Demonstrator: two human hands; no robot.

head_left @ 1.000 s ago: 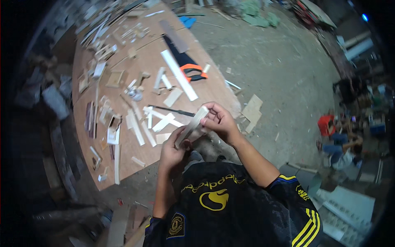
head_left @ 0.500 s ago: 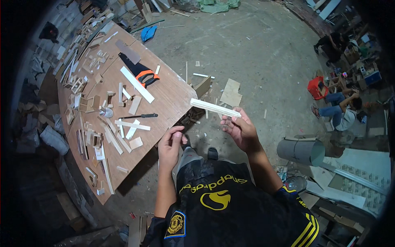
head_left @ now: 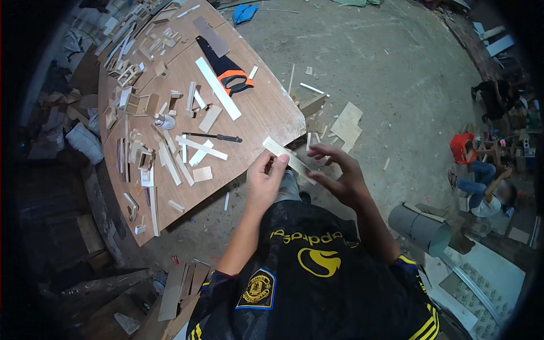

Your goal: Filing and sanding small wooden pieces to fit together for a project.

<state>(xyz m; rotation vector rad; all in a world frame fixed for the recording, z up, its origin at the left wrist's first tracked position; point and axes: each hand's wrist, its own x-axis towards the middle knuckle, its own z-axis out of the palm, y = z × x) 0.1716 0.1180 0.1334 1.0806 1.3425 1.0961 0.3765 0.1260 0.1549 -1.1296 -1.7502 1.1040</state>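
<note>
A person's left hand (head_left: 265,181) pinches a pale wooden strip (head_left: 297,165) between thumb and fingers, near the corner of a wooden table (head_left: 265,105); the right hand (head_left: 344,177) is spread beside the strip's lower end, blurred, so contact there cannot be told. The strip appears joined to nothing. On the table, small open wooden boxes (head_left: 148,106) look already assembled, while loose strips (head_left: 218,88) lie separate; how much remains cannot be judged. At least 2 boxes show hollow interiors, contents unclear. Near them stands 1 small jar (head_left: 165,122), its contents also unclear.
</note>
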